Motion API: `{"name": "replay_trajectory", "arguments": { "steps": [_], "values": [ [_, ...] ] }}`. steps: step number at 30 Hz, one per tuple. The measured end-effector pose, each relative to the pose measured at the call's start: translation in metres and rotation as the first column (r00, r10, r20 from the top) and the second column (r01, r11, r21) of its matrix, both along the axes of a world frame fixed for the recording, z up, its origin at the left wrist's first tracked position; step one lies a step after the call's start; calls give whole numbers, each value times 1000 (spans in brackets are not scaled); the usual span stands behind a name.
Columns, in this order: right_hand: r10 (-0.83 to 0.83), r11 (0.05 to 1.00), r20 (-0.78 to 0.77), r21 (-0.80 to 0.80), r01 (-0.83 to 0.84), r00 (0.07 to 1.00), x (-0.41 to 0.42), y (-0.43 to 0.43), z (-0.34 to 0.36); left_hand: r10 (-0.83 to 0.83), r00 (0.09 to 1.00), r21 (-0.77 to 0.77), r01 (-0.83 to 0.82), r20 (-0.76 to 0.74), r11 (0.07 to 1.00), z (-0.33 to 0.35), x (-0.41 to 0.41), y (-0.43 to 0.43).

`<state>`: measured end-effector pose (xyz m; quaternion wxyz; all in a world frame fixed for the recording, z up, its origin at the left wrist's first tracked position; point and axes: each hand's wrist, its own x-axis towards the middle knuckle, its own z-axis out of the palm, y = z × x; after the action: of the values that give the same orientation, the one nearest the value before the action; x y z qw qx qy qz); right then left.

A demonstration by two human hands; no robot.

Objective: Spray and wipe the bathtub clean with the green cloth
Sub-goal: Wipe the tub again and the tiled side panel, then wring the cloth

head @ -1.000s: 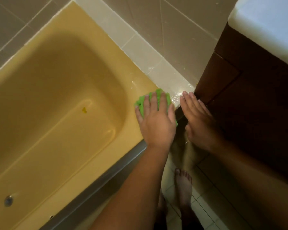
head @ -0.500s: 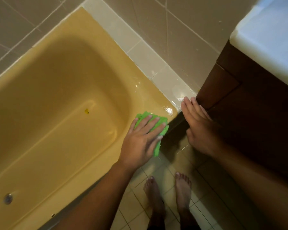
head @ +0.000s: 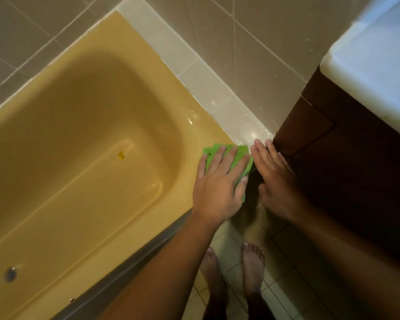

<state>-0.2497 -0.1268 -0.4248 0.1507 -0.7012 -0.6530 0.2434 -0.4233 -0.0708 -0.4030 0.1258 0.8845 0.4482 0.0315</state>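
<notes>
The yellow bathtub (head: pixel 83 144) fills the left of the head view. My left hand (head: pixel 219 183) lies flat with straight fingers on the green cloth (head: pixel 239 155), pressing it onto the tub's near right rim corner. Most of the cloth is hidden under the hand. My right hand (head: pixel 275 179) rests flat with straight fingers beside it, fingertips on the wet white tile ledge (head: pixel 247 125) at the cabinet's corner. It holds nothing. No spray bottle is in view.
A dark brown cabinet (head: pixel 346 162) with a white top (head: pixel 376 58) stands right against the tub end. Beige tiled walls rise behind. A small yellow speck (head: pixel 121 155) and the drain (head: pixel 10 274) lie in the tub. My bare feet (head: pixel 252 269) stand on the floor tiles.
My left hand has slid the cloth along the rim: back toward me and left half a second ago, now again up to the corner beside the right hand. The right hand stayed put.
</notes>
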Motion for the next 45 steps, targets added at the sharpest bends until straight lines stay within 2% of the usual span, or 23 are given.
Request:
{"name": "replay_trajectory", "arguments": {
  "steps": [3, 5, 9, 12, 15, 17, 21, 25, 26, 28, 31, 33, 37, 45],
  "values": [
    [16, 1000, 21, 4, -16, 1000, 2, -1, 2, -155, 988, 5, 155, 24, 988, -3, -20, 20],
    [26, 1000, 33, 0, -26, 999, 2, -1, 1, -156, 985, -8, 157, 69, 988, -5, -21, 28],
    [26, 1000, 39, -3, -26, 999, 3, -1, 0, 45, 983, -75, -32, 177, 997, -7, -12, 47],
    [23, 1000, 39, -11, -23, 999, 2, -1, 2, 282, 935, -91, -268, 217, 959, -7, -7, 84],
    [6, 1000, 30, -17, -5, 1000, -1, -2, 1, 435, 884, -83, -428, 168, 900, -4, 5, 88],
    [-3, 1000, 17, -17, 3, 1000, -3, -1, 0, 381, 920, -71, -376, 90, 924, -2, 14, 61],
    [-10, 999, 42, -41, 12, 999, -5, 0, 0, 81, 996, -35, -80, 29, 996, -2, 0, 13],
    [8, 998, 253, 56, -23, 968, -12, 2, 2, -196, 980, -62, 194, -31, 979, 3, -35, 28],
    [26, 996, 289, 72, -49, 957, -15, 5, 1, -197, 977, -43, 194, -80, 980, 6, -40, 32],
    [51, 992, 324, 97, -86, 945, -21, 15, 0, -57, 989, -2, 58, -139, 998, 12, -38, 28],
    [44, 992, 325, 97, -80, 945, -26, 25, -5, 220, 974, -93, -224, -53, 970, 13, -11, 6],
    [33, 991, 315, 111, -71, 948, -29, 24, -8, 292, 956, -98, -289, 13, 952, 9, -1, -1],
    [15, 992, 332, 114, -56, 943, -33, 24, -4, 159, 984, 31, -162, 83, 986, -3, -11, 24],
    [12, 999, 398, -32, 1, 917, -68, 58, 9, 63, 977, 37, -72, 205, 997, -15, -27, 115]
  ]
}}
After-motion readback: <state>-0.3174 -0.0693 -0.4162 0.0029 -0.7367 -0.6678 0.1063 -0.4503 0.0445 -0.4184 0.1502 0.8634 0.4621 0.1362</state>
